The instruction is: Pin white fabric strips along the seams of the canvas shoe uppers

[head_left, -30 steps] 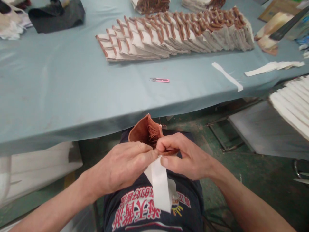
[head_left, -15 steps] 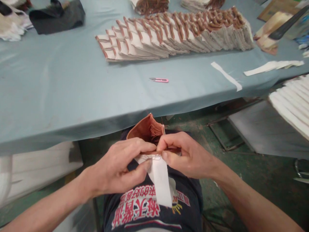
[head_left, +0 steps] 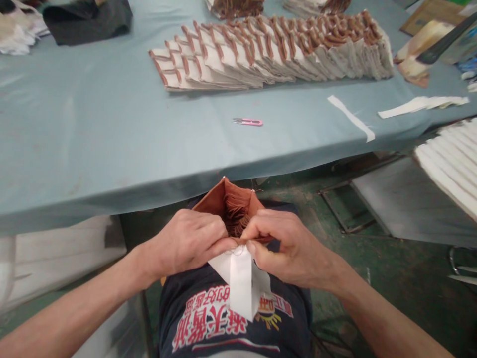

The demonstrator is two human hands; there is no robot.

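Observation:
Over my lap, below the table edge, my left hand (head_left: 188, 243) and my right hand (head_left: 288, 246) both pinch one small workpiece. It is a brown fabric pouch (head_left: 231, 206), its mouth spread open toward me, with a white fabric strip (head_left: 241, 281) hanging from it over my dark printed shirt. The fingers of both hands are closed on the pouch's near rim where the strip joins it. A thin thread loop shows at that spot.
A blue-covered table (head_left: 112, 144) carries a long overlapping row of white-and-brown finished pieces (head_left: 276, 49), pink thread snips (head_left: 248, 122), loose white strips (head_left: 351, 118), and a dark cloth (head_left: 87, 20) far left. Stacked white pieces (head_left: 452, 161) lie at the right, green floor below.
My hands have spread the pouch's mouth wider, and my left fingers have closed tighter on its rim. The white strip hangs shorter and more folded than before.

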